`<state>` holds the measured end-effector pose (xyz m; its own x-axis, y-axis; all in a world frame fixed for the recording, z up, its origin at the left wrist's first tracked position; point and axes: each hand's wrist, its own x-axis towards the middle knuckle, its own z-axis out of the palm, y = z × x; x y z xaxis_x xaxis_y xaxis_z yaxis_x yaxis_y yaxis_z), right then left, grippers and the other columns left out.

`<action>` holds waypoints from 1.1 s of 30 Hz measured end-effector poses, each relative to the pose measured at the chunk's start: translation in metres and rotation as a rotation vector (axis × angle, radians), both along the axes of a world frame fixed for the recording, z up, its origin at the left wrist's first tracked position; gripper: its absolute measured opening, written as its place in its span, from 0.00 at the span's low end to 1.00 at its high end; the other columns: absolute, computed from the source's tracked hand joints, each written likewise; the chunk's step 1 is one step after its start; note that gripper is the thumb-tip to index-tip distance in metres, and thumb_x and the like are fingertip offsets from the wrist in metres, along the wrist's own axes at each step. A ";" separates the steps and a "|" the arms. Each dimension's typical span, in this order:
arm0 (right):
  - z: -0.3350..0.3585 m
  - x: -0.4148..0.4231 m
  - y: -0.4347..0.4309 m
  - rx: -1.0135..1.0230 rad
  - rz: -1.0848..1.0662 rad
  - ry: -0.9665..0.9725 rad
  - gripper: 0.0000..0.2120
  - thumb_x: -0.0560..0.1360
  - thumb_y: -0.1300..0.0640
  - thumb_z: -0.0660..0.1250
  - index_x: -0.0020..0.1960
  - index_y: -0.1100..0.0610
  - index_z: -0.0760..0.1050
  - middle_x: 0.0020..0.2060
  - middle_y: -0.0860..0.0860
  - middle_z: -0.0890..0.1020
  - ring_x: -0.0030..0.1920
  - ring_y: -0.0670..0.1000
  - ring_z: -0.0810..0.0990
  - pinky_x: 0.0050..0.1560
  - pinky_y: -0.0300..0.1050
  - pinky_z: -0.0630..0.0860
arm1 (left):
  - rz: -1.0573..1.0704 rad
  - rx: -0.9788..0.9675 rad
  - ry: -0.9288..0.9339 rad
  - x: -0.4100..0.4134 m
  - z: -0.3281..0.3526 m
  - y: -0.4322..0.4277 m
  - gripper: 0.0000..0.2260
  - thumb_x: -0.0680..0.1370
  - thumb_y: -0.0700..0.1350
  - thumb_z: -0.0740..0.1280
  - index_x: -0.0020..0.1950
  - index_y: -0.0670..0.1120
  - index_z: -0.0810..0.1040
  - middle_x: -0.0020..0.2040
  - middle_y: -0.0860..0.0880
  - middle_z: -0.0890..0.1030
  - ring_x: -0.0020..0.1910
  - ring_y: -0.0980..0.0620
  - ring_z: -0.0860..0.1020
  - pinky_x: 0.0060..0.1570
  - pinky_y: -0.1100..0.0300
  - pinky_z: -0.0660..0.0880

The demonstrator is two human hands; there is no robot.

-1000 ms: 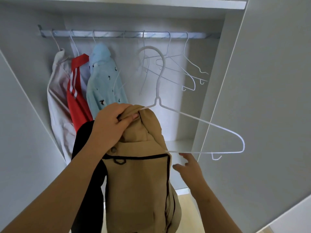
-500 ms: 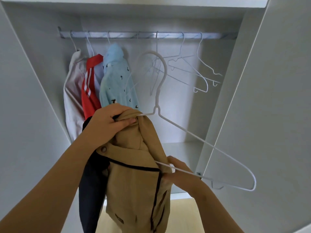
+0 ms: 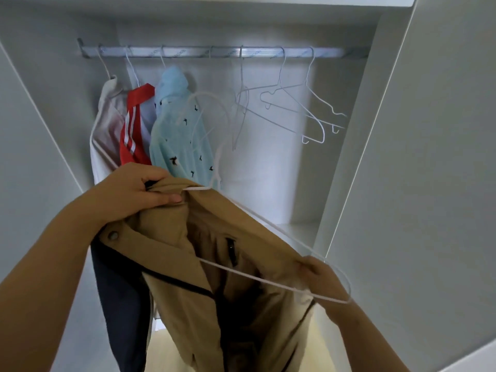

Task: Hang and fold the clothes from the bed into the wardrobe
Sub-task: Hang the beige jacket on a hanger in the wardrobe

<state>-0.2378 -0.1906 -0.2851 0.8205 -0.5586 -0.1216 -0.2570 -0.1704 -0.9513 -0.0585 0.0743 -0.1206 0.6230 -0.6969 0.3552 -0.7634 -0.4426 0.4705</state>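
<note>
Holding the tan jacket [image 3: 188, 304] up before the open wardrobe [image 3: 349, 157], low and centre in view. Clamping its collar and one arm of the white hanger [image 3: 257, 277] together in the left hand [image 3: 128, 194] at 10 o'clock of the jacket, fingers [image 3: 166, 200] curled tight round both. Pinching the jacket's far shoulder at 3 o'clock with the right hand [image 3: 322, 277], fingers closed on the cloth, right beside the hanger's outer end. Pointing the blurred hook toward 12 o'clock, short of the rail [image 3: 214, 52]. Facing a cream garment [image 3: 103, 130], a red striped top [image 3: 134, 130] and a pale blue shirt [image 3: 179, 140] hung at 11 o'clock, bare hangers [image 3: 295, 108] at 1 o'clock.
</note>
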 end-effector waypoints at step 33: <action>0.079 0.015 0.030 -0.269 -0.261 -0.334 0.08 0.79 0.54 0.57 0.43 0.49 0.72 0.41 0.46 0.78 0.46 0.47 0.76 0.51 0.45 0.72 | 0.360 -0.252 -0.140 -0.055 -0.065 -0.048 0.09 0.75 0.47 0.68 0.52 0.46 0.81 0.45 0.49 0.81 0.44 0.54 0.74 0.45 0.64 0.67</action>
